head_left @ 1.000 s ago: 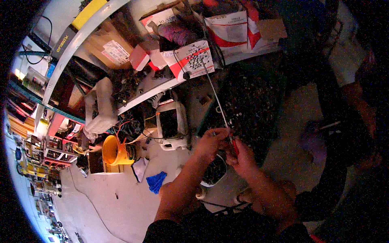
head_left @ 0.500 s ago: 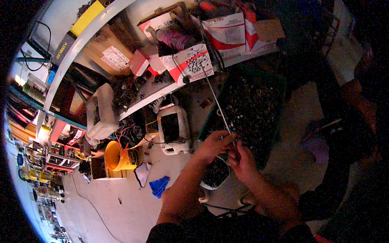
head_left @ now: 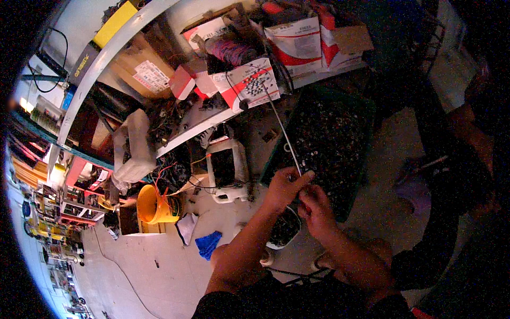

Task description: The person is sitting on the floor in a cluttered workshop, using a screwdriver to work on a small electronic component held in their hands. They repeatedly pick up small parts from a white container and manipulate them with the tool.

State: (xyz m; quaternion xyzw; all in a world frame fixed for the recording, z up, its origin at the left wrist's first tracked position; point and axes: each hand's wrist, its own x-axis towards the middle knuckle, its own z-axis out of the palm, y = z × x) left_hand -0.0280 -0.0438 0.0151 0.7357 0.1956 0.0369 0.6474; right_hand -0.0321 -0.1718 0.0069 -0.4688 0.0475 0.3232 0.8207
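My left hand [head_left: 287, 186] grips a long thin metal rod [head_left: 283, 128] near its lower end, thumb up along it. Just below and right, my right hand [head_left: 313, 210] has curled fingers; what they hold is hidden. The rod runs up to a cluster of small silvery pieces [head_left: 254, 83] against a white-and-red box [head_left: 234, 90] on the shelf. Under the rod sits a dark green bin [head_left: 362, 127] full of small mixed hardware. A small white-rimmed container [head_left: 281, 240] with dark contents is partly hidden below my hands.
A shelf [head_left: 180, 137] carries cartons [head_left: 135, 64]. Beneath it stand a cut plastic jug [head_left: 241, 170] and yellow bucket [head_left: 150, 204], with cables and a blue cloth [head_left: 207, 244] on the floor. At right, another person's arm [head_left: 470, 139] and a purple item [head_left: 411, 196] are dim.
My left hand has moved slightly up, its thumb now extended along the rod. The red handle in my right hand, visible a second ago, is now hidden. The view shifted slightly early on.
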